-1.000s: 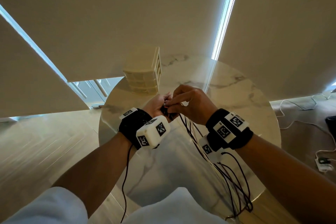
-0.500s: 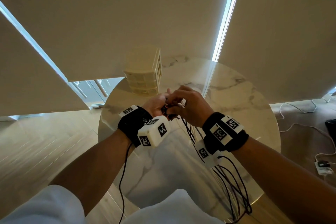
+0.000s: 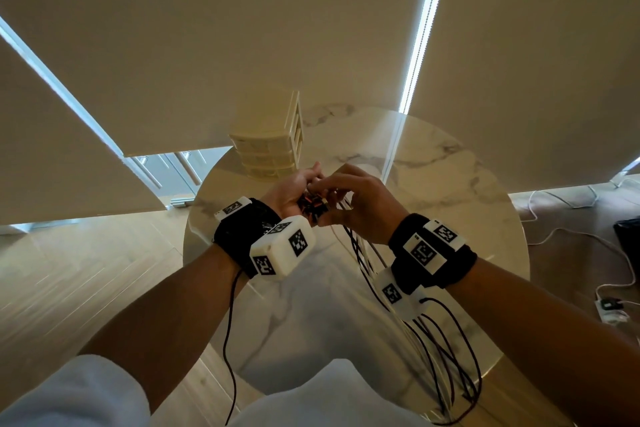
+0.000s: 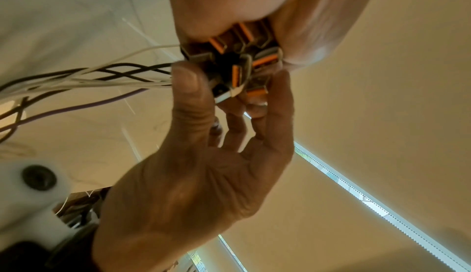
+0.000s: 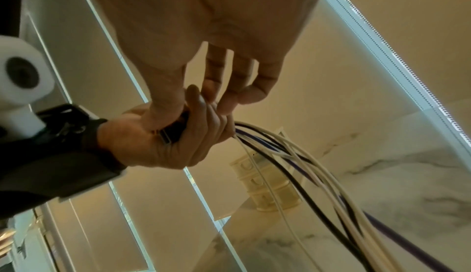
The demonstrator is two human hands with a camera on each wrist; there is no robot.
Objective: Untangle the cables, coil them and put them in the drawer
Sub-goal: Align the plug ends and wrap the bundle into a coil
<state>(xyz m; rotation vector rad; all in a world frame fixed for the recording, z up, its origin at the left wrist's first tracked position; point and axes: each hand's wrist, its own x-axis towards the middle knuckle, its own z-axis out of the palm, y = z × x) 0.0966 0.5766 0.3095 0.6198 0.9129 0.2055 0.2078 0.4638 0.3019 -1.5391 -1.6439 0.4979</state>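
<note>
The cables (image 3: 367,253) hang down from a bunch of plugs (image 4: 237,62) gripped in the left hand (image 3: 289,192), while the right hand (image 3: 360,204), touching it, pinches the same plugs.

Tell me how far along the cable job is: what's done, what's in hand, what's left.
Done: nothing finished shows. The plug ends are gathered in one bunch.

In hand: the left hand and right hand both hold that bunch above the table; the cables hang down loose and crossed.

Left: separate the cables, coil each, and put them in the drawer unit, whose drawers look shut.
</note>
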